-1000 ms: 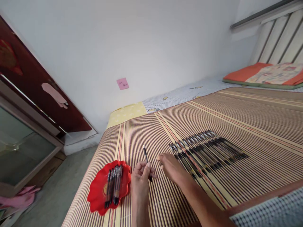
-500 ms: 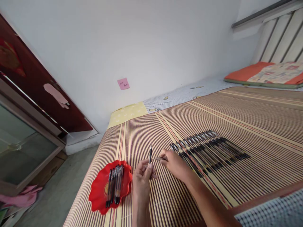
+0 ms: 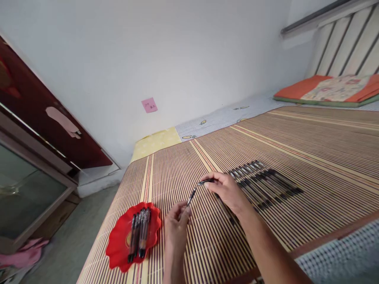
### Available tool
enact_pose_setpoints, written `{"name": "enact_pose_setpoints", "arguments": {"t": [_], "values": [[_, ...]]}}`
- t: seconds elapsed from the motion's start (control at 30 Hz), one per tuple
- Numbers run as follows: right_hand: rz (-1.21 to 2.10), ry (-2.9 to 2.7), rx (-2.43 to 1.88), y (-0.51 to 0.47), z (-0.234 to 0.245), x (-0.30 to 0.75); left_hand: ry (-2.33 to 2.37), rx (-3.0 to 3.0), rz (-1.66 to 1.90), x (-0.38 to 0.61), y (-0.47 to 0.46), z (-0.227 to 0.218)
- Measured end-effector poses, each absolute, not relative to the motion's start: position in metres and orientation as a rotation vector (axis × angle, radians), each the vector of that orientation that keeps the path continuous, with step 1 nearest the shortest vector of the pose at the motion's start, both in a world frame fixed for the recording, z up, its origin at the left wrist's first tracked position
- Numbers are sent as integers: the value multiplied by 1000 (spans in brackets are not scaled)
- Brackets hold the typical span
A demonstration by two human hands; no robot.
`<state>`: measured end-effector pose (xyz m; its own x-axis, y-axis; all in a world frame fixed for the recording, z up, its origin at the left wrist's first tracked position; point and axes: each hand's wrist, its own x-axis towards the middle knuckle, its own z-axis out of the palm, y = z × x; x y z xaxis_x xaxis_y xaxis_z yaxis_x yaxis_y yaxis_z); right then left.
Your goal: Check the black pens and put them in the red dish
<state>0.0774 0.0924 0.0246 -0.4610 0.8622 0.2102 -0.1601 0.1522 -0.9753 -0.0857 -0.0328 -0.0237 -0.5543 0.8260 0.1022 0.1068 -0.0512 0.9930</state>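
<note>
My left hand [image 3: 177, 217] is closed around an uncapped gel pen [image 3: 192, 196], which tilts up to the right with its tip raised. My right hand [image 3: 222, 188] pinches a dark pen cap [image 3: 206, 181], held almost level right at the pen's tip; I cannot tell whether the two touch. Beyond and right of my right hand, a row of capped pens [image 3: 266, 183] lies side by side on the striped mat, partly hidden by the hand and forearm. To the left, a red scalloped plate [image 3: 116, 244] holds several more capped pens [image 3: 139, 232].
The bamboo mat [image 3: 166, 173] covers the bed up to the wall. A folded orange and floral quilt [image 3: 328, 90] lies at the far right. A pink note [image 3: 149, 105] is stuck on the wall. At left stand a dark red door [image 3: 85, 146] and a glass-fronted cabinet [image 3: 26, 189].
My right hand has risen slightly and turned the cap towards the pen's tip. The pen in my left hand has tilted from nearly upright over to the right. The view has shifted a little.
</note>
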Motion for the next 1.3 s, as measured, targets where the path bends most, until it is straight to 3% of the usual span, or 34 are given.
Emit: {"name": "enact_pose_setpoints", "arguments": {"t": [0.4, 0.93, 1.3], "values": [[1152, -1782, -709, 91, 35, 90, 1865, 1129, 1544, -85, -33, -21], [1393, -2017, -649, 82, 35, 86, 1711, 1152, 1455, -77, -37, -9], [1567, -1844, -630, 81, 32, 79, 1432, 993, 1477, -62, -37, -4]]}}
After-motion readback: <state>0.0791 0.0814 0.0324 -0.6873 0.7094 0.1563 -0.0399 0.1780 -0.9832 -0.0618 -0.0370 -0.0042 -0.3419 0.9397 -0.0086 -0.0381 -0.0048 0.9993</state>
